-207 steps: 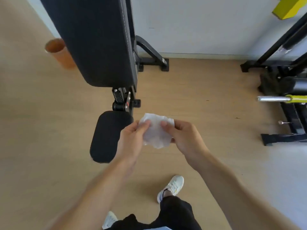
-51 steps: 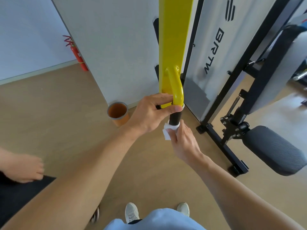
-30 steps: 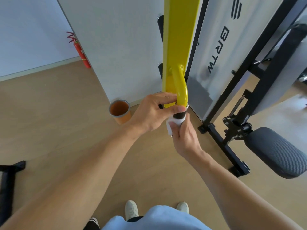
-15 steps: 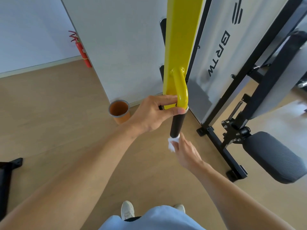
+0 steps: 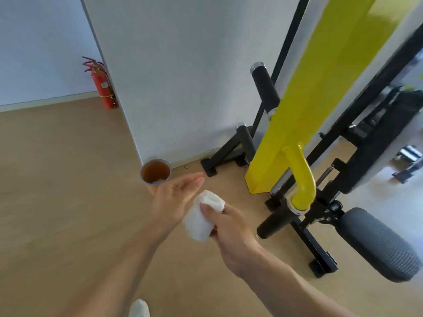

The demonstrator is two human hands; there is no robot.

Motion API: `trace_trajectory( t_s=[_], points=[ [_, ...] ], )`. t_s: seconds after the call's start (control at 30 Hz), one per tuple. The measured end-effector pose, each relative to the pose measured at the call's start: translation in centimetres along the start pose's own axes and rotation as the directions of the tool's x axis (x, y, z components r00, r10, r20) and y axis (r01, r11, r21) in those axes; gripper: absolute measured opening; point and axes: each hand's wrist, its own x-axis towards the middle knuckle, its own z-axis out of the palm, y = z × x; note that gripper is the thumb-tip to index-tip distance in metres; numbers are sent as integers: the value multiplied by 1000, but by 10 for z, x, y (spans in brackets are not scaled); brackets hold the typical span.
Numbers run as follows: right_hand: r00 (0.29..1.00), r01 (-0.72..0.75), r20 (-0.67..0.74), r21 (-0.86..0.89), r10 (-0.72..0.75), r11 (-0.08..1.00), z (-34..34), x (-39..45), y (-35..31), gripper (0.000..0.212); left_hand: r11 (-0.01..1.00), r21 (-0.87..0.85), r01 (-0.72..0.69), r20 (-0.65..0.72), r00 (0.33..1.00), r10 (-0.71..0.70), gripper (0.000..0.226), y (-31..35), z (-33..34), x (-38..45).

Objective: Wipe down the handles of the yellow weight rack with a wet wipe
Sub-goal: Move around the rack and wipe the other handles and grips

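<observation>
Nearest the camera, the right hand (image 5: 231, 227) pinches a bunched white wipe (image 5: 201, 219) — its grip closed around the cloth. The left hand (image 5: 176, 197) lies open, fingers spread, palm touching the wipe. Just right, a black handle (image 5: 273, 221) juts from the yellow rack (image 5: 304, 124). Beyond the hands stands an orange cup (image 5: 156, 173), perhaps holding scraps, then a red fire extinguisher (image 5: 101, 84).
</observation>
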Motion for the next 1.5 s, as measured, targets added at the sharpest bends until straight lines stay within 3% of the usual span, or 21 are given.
trace_trajectory(
  t_s=[0.13,0.23,0.3,0.43,0.5,0.57,0.6,0.63,0.73,0.77,0.83,0.87,0.93,1.0,1.13,1.23,1.3,1.4,1.5],
  points=[
    [949,169,-291,150,-120,974,63,30,-29,11,999,-39,7,82,997,-4,16,-18,-57,43],
    [844,269,-536,420,-3,866,83,51,-62,14,1000,-10,8,199,980,-6,18,-10,-88,78],
    [768,319,-640,417,26,851,86,68,-82,20,1000,22,-3,249,969,-2,27,1,-94,102],
    [573,503,-809,218,-134,836,76,100,-108,26,995,65,-70,387,921,39,16,25,-74,147],
    [424,571,-861,12,-282,821,64,119,-112,23,983,129,-133,455,889,60,21,34,-57,167],
    [273,496,-826,-319,-494,808,46,137,-111,19,971,174,-167,507,860,57,22,39,-40,186],
    [232,393,-768,-488,-597,779,36,146,-110,22,965,188,-183,537,842,56,23,41,-32,195],
    [252,259,-693,-625,-676,737,25,154,-110,29,959,198,-205,567,822,58,24,43,-24,204],
    [558,-190,-516,-842,-650,505,4,169,-109,44,955,178,-237,613,786,80,24,53,-6,228],
    [637,-269,-491,-864,-594,426,2,169,-110,46,955,167,-244,627,774,88,25,57,1,235],
    [699,-279,-449,-888,-557,365,-2,164,-111,47,951,156,-267,664,741,98,27,67,15,248],
    [676,-266,-472,-872,-566,410,-1,160,-114,43,946,152,-287,685,720,109,28,71,23,254],
    [549,-246,-597,-784,-585,570,1,155,-120,30,936,144,-320,732,671,117,29,75,39,264],
    [469,-279,-658,-743,-589,608,1,157,-121,12,929,131,-346,794,598,111,29,77,52,273],
    [536,-533,-695,-719,-480,446,7,169,-123,18,927,56,-371,902,417,112,27,71,68,291],
    [432,-730,-778,-599,-457,330,20,166,-124,20,939,-8,-345,935,331,130,24,63,73,299],
    [402,-809,-809,-533,-429,248,26,161,-120,22,938,-38,-344,950,278,140,23,59,76,306],
    [389,-839,-821,-503,-417,209,29,164,-117,23,956,-67,-286,966,222,134,23,56,78,313],
    [456,-742,-741,-623,-493,249,29,186,-116,22,964,-100,-246,968,198,151,24,55,76,315]
  ],
)
